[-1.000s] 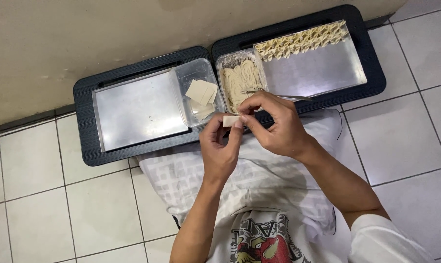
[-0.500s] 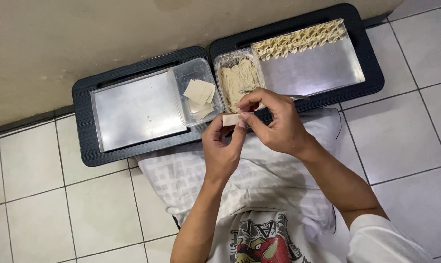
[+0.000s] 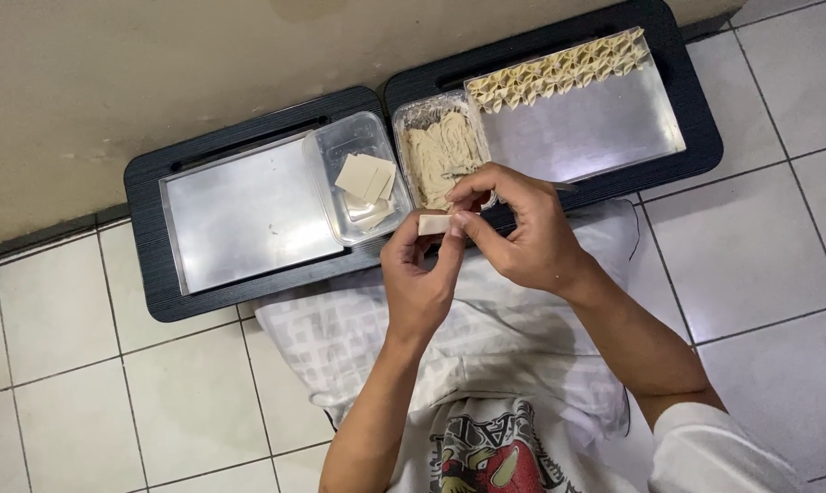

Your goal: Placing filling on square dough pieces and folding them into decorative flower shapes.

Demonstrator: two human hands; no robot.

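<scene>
While I sit on the tiled floor (image 3: 778, 256) with a checked cloth (image 3: 340, 338) over my lap, I have a small pale dough wrapper (image 3: 434, 224) pinched between both hands, just in front of the two black lap desks (image 3: 148, 274). My left hand (image 3: 418, 283) cradles it from below, fingers (image 3: 404, 246) curled up around its near side, so it stays flat and level. My right hand (image 3: 522, 233) comes over the top, thumb and forefinger closed tight on its right edge, the grip a fold wants. Just beyond my knuckles sits the clear tub of pale filling (image 3: 440, 155), and beside it the tub of loose square wrappers (image 3: 365, 178), both within easy reach. The right steel tray (image 3: 595, 128) carries a neat row of folded dumplings (image 3: 559, 68) along its far edge, packed side by side. The left steel tray (image 3: 249, 215) lies bare.
</scene>
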